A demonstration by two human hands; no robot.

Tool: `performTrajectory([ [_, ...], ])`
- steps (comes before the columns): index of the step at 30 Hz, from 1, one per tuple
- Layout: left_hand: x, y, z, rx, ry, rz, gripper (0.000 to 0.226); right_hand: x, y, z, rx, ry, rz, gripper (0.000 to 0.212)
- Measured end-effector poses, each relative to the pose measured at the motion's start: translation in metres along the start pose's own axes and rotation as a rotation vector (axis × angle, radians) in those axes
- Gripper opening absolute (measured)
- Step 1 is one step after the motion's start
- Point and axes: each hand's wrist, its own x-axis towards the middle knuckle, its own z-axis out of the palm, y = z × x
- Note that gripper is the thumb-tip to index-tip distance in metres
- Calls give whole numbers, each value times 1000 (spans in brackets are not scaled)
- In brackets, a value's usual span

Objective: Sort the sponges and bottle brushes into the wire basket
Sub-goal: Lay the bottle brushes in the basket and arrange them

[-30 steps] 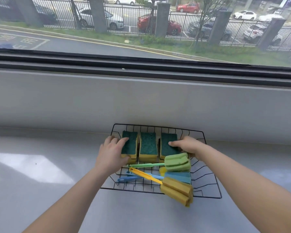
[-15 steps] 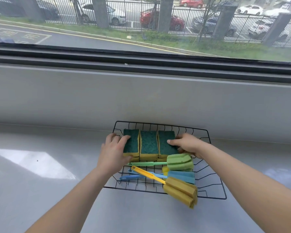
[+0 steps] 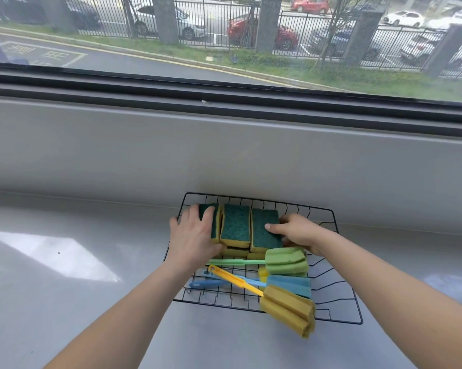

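Note:
A black wire basket [image 3: 333,217] stands on the grey sill against the wall. At its back, three green-topped yellow sponge stacks stand side by side: left [image 3: 216,222], middle [image 3: 235,226], right [image 3: 261,233]. My left hand [image 3: 195,235] lies over the left sponge, fingers on top and thumb at its front. My right hand [image 3: 299,233] holds the right sponge, thumb on its green top and fingers along its right side. In the basket's front half lie three foam bottle brushes: green [image 3: 285,261], blue [image 3: 289,284] and yellow [image 3: 288,307], whose head overhangs the front rim.
The grey sill [image 3: 78,288] stretches left and right of the basket, with a bright patch of light on the left. A low grey wall [image 3: 224,155] rises right behind the basket, with the window frame above it.
My left hand has slid farther over the left sponge. The right hand stays on the right sponge. The brushes have not moved.

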Motion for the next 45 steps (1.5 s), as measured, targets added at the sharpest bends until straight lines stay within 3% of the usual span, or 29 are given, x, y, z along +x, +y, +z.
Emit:
performTrajectory([
  [9, -3, 1, -2, 13, -21, 31, 109, 6, 3, -2, -69, 34, -13, 72],
  [15, 4, 9, -6, 48, -69, 266, 102, 9, 5, -4, -78, 42, -6, 78],
  [19, 9, 11, -2, 89, -81, 331, 101, 10, 1, -7, -113, -37, 20, 69],
  [23, 14, 7, -3, 121, -77, 388, 97, 14, -1, -8, -132, -34, 17, 93],
  [26, 12, 4, -2, 107, -67, 391, 96, 12, 0, -5, -147, 28, -21, 109],
  [39, 11, 0, 1, 48, -72, 369, 93, 11, 8, -4, 50, 39, -4, 92],
  [45, 12, 0, 3, 31, -68, 373, 92, 17, 2, -2, 46, 36, 16, 102],
])
